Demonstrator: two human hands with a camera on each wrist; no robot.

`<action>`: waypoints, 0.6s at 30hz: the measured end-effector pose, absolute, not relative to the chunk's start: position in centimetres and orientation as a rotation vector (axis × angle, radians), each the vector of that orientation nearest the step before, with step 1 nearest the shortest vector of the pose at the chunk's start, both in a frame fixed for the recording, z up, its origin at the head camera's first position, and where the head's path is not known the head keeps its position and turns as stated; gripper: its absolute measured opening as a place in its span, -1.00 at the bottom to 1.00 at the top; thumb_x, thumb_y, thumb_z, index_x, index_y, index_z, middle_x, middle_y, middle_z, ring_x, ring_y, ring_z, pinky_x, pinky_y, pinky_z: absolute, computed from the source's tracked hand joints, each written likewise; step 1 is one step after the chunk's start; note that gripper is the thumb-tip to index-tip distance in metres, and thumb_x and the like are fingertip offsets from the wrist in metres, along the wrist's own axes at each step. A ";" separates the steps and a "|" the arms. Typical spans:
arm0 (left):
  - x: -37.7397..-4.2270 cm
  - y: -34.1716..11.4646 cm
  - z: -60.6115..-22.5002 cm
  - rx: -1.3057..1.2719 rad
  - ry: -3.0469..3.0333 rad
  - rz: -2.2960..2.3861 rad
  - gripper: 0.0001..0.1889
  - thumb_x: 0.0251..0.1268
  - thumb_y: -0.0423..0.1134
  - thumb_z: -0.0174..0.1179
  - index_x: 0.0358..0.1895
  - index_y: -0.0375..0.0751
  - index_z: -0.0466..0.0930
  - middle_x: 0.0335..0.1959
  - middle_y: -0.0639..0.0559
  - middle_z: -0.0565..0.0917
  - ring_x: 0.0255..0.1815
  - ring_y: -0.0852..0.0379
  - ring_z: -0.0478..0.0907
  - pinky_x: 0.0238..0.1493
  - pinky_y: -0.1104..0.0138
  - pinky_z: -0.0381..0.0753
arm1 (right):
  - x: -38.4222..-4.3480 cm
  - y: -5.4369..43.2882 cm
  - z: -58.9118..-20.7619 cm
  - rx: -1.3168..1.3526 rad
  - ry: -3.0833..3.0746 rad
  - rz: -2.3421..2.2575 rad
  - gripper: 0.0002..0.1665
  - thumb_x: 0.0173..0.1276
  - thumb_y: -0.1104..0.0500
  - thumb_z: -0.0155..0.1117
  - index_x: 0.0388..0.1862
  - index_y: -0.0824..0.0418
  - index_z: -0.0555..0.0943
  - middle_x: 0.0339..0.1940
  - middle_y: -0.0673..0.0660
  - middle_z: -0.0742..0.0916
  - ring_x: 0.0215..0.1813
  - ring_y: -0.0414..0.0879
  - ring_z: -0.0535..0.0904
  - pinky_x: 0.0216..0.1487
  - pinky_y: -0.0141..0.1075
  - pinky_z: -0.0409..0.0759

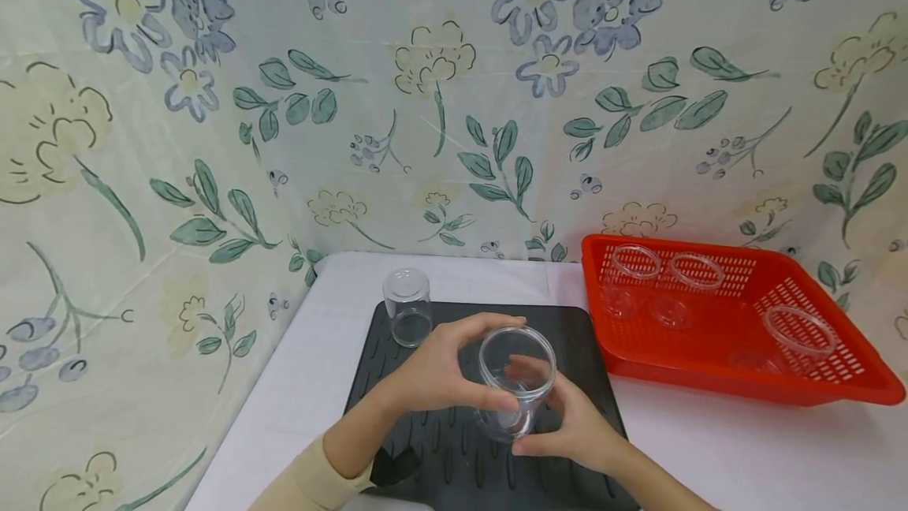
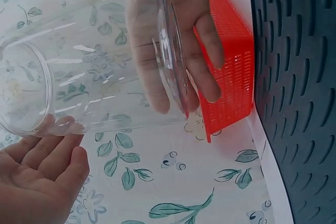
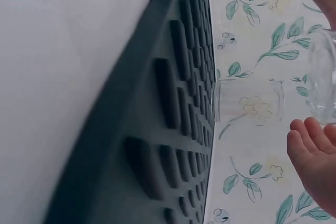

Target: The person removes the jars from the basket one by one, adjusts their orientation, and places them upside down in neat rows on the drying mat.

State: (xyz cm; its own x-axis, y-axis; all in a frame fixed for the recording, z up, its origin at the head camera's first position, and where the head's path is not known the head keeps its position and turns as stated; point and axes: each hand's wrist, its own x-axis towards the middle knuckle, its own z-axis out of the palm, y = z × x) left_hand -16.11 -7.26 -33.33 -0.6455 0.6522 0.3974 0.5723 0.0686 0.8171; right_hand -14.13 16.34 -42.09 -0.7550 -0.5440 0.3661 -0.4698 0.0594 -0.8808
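A clear glass [image 1: 521, 393] is held over the black ridged mat [image 1: 454, 464], its open rim up and tilted toward the head camera. My left hand [image 1: 454, 361] grips it near the rim, thumb on the near side and fingers behind. Lower down, my right hand [image 1: 567, 424] holds it around the base end. In the left wrist view the glass [image 2: 110, 72] spans between the left hand [image 2: 42, 177] and the right hand [image 2: 173, 30]. A second clear glass [image 1: 407, 307] stands upside down on the mat's far left corner.
A red perforated basket [image 1: 709, 377] stands at the back right with three clear glasses inside, rims up. White cloth [image 1: 298, 385] covers the table around the mat. A floral curtain [image 1: 426, 124] hangs right behind the table's far edge.
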 end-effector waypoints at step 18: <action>-16.4 -8.2 -33.6 1.270 2.200 1.687 -0.21 -0.10 -0.34 0.54 0.32 -0.11 0.42 0.30 0.17 0.50 0.34 0.07 0.39 0.33 0.06 0.33 | -14.1 17.1 -42.8 -1.032 2.232 -1.900 -0.19 0.12 0.30 0.48 0.34 0.33 0.35 0.23 0.29 0.57 0.18 -0.10 0.56 0.16 -0.32 0.52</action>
